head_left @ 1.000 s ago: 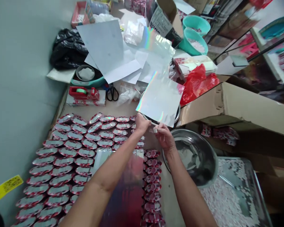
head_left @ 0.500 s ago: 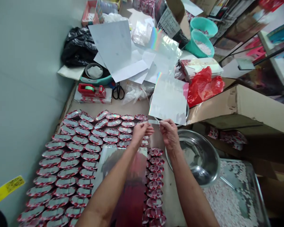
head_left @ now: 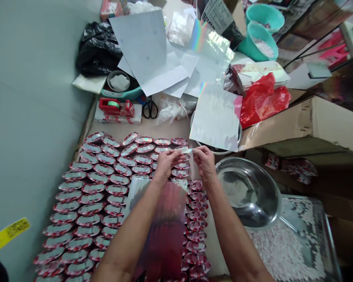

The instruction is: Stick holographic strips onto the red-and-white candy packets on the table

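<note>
A small pale, shiny strip [head_left: 184,150] is stretched between my two hands, above the far right part of the rows of red-and-white oval packets [head_left: 88,198]. My left hand [head_left: 167,164] pinches its left end. The right end is between the fingertips of my right hand [head_left: 205,162]. Below my hands, a shiny sheet [head_left: 164,227], silver on the left and dark red on the right, lies on the packets. My left forearm covers part of it. Just beyond my hands a square silver sheet [head_left: 216,117] rests on a round metal container.
Right of my right hand sits a steel bowl [head_left: 250,192], beside a tray of small pale pieces [head_left: 291,239]. A cardboard box [head_left: 326,129] stands behind. Farther back are a red tape dispenser [head_left: 116,107], black scissors [head_left: 150,107], a red bag [head_left: 264,100] and green tubs [head_left: 259,41].
My hands have come a little closer together, and the strip between them now lies nearer my left fingers. The view has shifted slightly, so the bowl and box appear farther right.
</note>
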{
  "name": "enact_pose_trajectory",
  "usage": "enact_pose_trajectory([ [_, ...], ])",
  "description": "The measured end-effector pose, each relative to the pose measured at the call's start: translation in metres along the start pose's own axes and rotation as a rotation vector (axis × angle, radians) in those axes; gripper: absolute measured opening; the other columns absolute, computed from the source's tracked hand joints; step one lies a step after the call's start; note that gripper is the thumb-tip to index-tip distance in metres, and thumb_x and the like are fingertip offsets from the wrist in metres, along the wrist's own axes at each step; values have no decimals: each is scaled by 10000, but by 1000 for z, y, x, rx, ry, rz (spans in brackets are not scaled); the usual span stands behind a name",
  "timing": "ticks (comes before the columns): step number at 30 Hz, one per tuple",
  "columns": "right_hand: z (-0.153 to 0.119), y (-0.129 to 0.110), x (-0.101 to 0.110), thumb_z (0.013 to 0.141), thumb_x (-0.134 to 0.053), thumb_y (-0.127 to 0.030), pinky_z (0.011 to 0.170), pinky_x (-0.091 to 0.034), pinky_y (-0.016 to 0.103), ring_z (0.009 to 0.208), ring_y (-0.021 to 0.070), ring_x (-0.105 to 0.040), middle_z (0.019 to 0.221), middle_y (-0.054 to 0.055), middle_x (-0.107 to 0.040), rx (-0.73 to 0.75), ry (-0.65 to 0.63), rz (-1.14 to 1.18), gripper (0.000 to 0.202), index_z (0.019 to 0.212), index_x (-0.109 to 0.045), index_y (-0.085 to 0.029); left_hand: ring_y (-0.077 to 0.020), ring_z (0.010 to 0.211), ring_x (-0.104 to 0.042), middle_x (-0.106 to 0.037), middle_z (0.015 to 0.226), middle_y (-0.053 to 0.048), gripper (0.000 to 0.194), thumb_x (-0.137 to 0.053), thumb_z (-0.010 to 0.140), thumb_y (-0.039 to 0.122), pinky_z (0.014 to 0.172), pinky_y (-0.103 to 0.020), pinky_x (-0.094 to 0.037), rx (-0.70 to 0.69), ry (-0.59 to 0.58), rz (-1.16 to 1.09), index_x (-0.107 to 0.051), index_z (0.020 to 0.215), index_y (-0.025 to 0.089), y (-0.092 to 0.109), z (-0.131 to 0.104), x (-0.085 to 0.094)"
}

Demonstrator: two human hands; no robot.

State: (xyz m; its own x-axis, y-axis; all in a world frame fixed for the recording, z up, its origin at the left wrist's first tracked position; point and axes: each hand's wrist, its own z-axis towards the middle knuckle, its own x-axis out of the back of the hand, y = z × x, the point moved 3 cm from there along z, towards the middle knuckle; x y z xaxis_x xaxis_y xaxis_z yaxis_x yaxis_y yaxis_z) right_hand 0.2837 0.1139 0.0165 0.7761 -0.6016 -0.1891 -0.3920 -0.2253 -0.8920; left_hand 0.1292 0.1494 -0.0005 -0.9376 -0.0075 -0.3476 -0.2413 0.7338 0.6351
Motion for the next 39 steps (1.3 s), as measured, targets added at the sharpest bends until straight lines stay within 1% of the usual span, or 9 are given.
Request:
enact_pose_trajectory([
  [2, 6, 10, -1, 678, -836, -394, 546, -330, 250, 546, 99, -400, 620, -56, -548, 87, 64, -139, 276, 715, -634, -209, -165, 731, -727, -749, 789, -52, 192, -788, 845, 325, 714, -273, -584, -83, 93, 167, -712, 855, 148, 2, 7, 5],
  [5, 17, 25, -11, 811, -739, -363, 704, -432, 295, 671, 155, -511, 731, -14, -620, 273, 172, -456, 178, 770, -639, -222, -185, 791, -699, -740, 804, -33, 168, -763, 857, 348, 814, -311, -554, -325, 292, 609, -742, 806, 189, 16, 21, 10],
  [8, 31, 37, -28, 909, -622, -285, 855, -441, 343, 815, 208, -553, 844, 31, -648, 423, 228, -737, 118, 806, -585, -242, -236, 975, -671, -742, 940, -59, 154, -737, 882, 362, 944, -351, -504, -507, 461, 988, -777, 812, 230, 32, 36, 7],
  [11, 42, 47, -39, 951, -546, -240, 926, -421, 376, 920, 247, -547, 929, 80, -652, 476, 250, -912, 118, 834, -548, -248, -306, 1145, -600, -700, 1097, -102, 154, -737, 889, 388, 995, -415, -464, -569, 557, 1174, -809, 866, 254, 38, 48, 2],
  [20, 54, 62, -37, 985, -509, -251, 869, -426, 356, 917, 254, -548, 949, 83, -639, 500, 324, -998, 119, 870, -540, -252, -335, 1189, -534, -641, 1158, -110, 118, -752, 872, 383, 1004, -476, -423, -577, 604, 1226, -811, 867, 280, 29, 64, 2],
  [29, 56, 60, -41, 966, -505, -235, 926, -418, 391, 950, 276, -571, 981, 111, -668, 471, 281, -1063, 86, 907, -567, -237, -347, 1202, -528, -620, 1174, -120, 76, -738, 868, 324, 1027, -506, -420, -541, 611, 1238, -758, 855, 252, 29, 65, 0],
  [32, 52, 59, -43, 947, -523, -224, 915, -428, 389, 996, 288, -596, 1081, 133, -679, 500, 364, -1081, 133, 1059, -593, -209, -374, 1239, -523, -606, 1263, -157, 302, -836, 776, 358, 1031, -508, -443, -485, 695, 1211, -701, 1010, 222, 35, 68, 1],
  [34, 49, 57, -45, 938, -526, -211, 846, -435, 375, 959, 287, -613, 1085, 124, -679, 458, 429, -1076, 217, 1144, -591, -205, -391, 1252, -521, -599, 1299, -180, 436, -877, 726, 334, 1030, -518, -451, -469, 701, 1201, -658, 1081, 207, 42, 74, 1],
  [39, 46, 46, -46, 939, -528, -145, 752, -382, 346, 750, 266, -594, 805, 46, -626, 201, 461, -1118, 284, 1209, -601, -196, -367, 1226, -546, -626, 1226, -162, 159, -739, 822, 166, 1046, -508, -418, -501, 520, 1251, -671, 962, 201, 58, 79, -1],
])
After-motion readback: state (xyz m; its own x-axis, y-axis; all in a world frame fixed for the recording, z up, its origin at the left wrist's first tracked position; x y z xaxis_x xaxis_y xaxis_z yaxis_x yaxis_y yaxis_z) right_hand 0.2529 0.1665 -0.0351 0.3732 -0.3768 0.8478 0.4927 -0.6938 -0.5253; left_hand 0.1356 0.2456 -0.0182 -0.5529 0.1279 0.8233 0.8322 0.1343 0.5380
